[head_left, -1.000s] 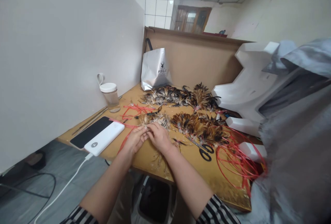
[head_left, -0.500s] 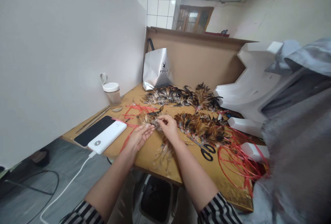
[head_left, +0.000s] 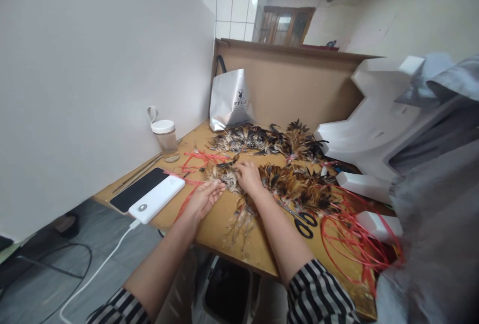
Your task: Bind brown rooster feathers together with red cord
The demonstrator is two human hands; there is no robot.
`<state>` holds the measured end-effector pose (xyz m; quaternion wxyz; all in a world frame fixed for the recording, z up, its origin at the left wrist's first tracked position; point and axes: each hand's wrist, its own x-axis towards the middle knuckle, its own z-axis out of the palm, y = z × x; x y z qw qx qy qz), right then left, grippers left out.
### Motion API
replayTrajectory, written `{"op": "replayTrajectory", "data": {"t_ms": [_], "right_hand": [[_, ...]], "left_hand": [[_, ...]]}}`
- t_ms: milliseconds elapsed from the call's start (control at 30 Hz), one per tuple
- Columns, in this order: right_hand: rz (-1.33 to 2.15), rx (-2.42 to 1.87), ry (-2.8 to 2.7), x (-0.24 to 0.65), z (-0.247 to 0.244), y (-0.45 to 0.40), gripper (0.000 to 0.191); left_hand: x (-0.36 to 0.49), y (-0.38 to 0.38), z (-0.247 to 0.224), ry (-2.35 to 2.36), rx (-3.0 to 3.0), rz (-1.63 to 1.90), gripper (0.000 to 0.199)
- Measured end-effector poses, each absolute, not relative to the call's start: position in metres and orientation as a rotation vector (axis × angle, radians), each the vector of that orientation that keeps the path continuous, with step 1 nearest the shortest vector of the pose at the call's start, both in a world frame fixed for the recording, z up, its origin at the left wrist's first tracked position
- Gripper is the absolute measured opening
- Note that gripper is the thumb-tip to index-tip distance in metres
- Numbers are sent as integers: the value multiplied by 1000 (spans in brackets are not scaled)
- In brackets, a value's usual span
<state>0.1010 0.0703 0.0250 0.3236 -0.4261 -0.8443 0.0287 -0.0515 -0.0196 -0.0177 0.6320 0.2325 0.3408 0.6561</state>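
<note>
My left hand [head_left: 205,199] is palm up over the middle of the table, its thumb and fingertips pinched together on something too small to make out. To its right, my right hand [head_left: 248,178] reaches into a pile of loose light feathers [head_left: 229,179], fingers bent down and fingertips hidden. A row of brown feather bundles [head_left: 299,184] lies right of my right wrist. Scissors [head_left: 301,218] with black handles rest in front of that row. Farther back is another row of dark and brown feathers [head_left: 254,139]. Wispy feather scraps [head_left: 241,221] lie between my forearms.
Red ties [head_left: 352,239] are heaped at the right, with more red strips [head_left: 202,157] behind my left hand. At the left are a white power bank [head_left: 157,199], a phone [head_left: 140,189] and a lidded cup [head_left: 166,139]. A silver bag [head_left: 230,99] stands at the back.
My right hand has moved away from my left fingertips, back and to the right, onto the loose feathers. My left hand stays nearly where it was. The view has shifted slightly.
</note>
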Motion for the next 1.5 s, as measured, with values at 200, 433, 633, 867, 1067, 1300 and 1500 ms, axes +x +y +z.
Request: {"op": "replayTrajectory", "data": {"t_ms": [200,433,633,867,1067,1300,1500], "right_hand": [[-89,-1166,-2303,99,15,62,17],[9,-1185,-2241,117,34,56,17],[212,-1467,-2234,121,42,43,22],[322,-1692,-2208,100,27,40,21],[794,-1385,-1900,116,27,55,13],[1477,-1011,-1369,117,38,51,19],[1389,-923,-1472,96,34,34,17]], "left_hand": [[-50,-19,-16,769,547,1492,14],[-50,-20,-15,772,544,1486,14],[-50,-18,-15,748,538,1479,12],[-47,-19,-12,723,563,1473,13],[-47,-20,-9,725,569,1462,13],[-47,-19,-10,756,566,1449,13],[-45,-20,-9,799,608,1443,15]]}}
